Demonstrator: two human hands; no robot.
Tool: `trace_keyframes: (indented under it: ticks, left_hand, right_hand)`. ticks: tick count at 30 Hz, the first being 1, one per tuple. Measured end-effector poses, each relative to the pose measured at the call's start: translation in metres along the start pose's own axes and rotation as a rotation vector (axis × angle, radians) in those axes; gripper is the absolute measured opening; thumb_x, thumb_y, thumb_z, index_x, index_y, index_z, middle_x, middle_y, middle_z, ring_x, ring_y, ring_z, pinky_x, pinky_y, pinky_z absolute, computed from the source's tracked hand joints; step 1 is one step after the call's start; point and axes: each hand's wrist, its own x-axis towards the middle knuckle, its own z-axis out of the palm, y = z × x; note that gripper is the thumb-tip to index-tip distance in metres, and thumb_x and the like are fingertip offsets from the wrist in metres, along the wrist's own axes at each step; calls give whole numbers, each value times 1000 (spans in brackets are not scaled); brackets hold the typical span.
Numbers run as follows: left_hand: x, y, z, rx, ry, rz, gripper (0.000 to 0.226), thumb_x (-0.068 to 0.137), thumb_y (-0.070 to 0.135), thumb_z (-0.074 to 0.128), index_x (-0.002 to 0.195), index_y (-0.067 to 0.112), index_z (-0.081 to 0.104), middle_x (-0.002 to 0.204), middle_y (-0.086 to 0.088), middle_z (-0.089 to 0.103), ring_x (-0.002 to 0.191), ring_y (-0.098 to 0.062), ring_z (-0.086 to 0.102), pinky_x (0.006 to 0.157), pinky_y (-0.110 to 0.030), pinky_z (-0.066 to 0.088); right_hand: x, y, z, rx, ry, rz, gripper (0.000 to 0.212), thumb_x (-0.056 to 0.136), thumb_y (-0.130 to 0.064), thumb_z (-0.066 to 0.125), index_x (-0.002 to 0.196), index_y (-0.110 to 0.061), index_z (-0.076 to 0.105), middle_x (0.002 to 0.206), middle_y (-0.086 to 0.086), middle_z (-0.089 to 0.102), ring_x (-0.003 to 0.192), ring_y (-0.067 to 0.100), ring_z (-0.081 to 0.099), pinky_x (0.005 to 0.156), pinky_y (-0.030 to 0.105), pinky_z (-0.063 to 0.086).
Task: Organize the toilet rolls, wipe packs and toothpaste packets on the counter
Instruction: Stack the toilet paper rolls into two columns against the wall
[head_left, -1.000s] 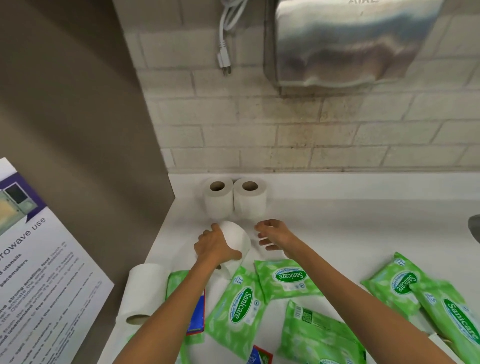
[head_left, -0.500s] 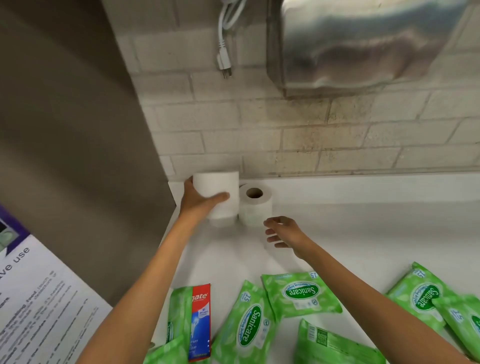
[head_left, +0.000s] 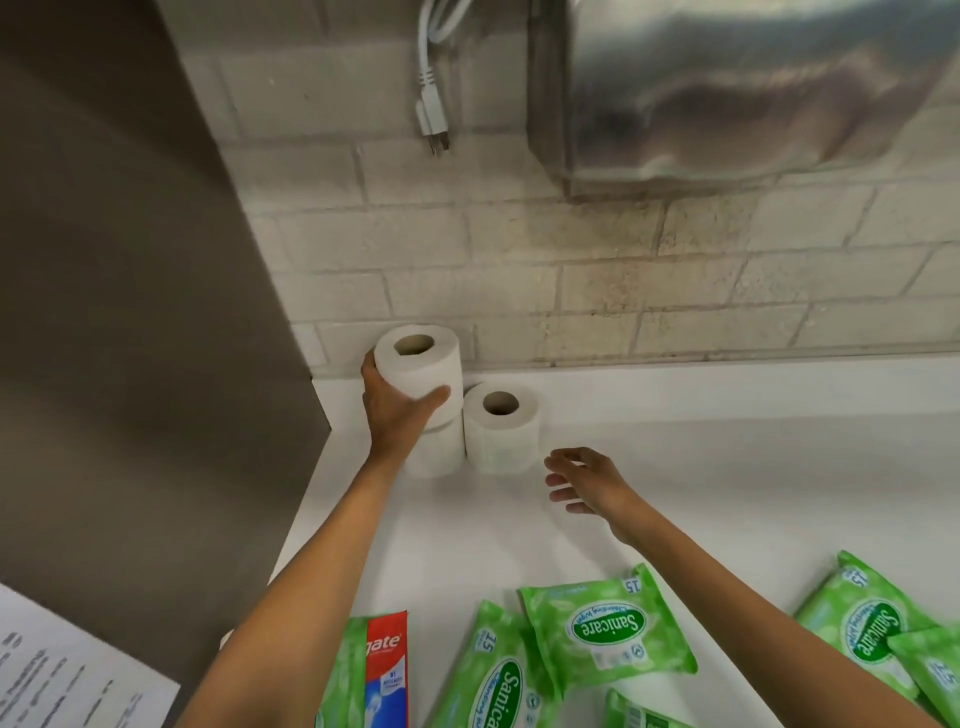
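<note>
Fingers (head_left: 369, 374) (left hand (head_left: 395, 421)) curl round the upper toilet roll (head_left: 423, 371).

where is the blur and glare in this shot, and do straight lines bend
Head view: the right hand has motion-blurred fingers; the steel box carries smeared reflections; brick wall joints bow slightly from wide-angle distortion; the top toilet roll in the left hand looks sharp.
</note>
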Motion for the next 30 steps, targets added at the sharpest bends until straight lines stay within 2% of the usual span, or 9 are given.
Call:
trace_keyframes:
  ticks: [9,11,17,22,27,30]
  left_hand:
    - [-1,-10,9,-17,78,77,102,58,16,86,140,18,25,141,0,41,129,-18,40,103,-25,33]
    - [-4,-11,9,-14,74,91,103,59,15,86,141,15,24,143,-2,39,128,-13,39,101,-20,32]
    - [-6,-10,7,18,44,83,109,59,14,86,145,15,18,147,-2,34,134,-15,35,102,-19,29]
    - [-9,-13,5,70,2,-7,112,59,18,86,145,13,16,147,-4,33,135,-22,36,100,-23,31]
    - [-20,-3,-4,130,-72,-171,128,62,26,85,148,15,-9,153,-12,19,141,-28,26,111,-40,28]
    - [-35,13,-12,108,-56,-233,123,66,30,82,148,20,-9,155,-13,14,141,-29,26,111,-42,29]
  right_hand:
    - [5,10,6,-34,-22,29,38,90,-29,57,124,-11,52,95,6,63,71,14,60,64,24,45]
    - [6,11,7,-37,-24,34,38,90,-29,57,124,-12,52,95,6,63,72,14,60,64,24,45]
    - [4,10,9,-33,-25,37,37,91,-27,56,124,-11,51,96,7,62,71,15,58,64,24,44]
    - [0,9,8,-38,-24,27,36,91,-27,56,124,-11,51,97,7,63,71,15,58,64,24,44]
    - [-7,2,8,-27,-11,10,37,90,-26,57,123,-10,51,94,7,62,68,14,58,63,24,43]
    - [-18,-3,13,-24,-18,-5,37,90,-26,57,123,-10,51,94,8,62,68,15,57,62,24,43]
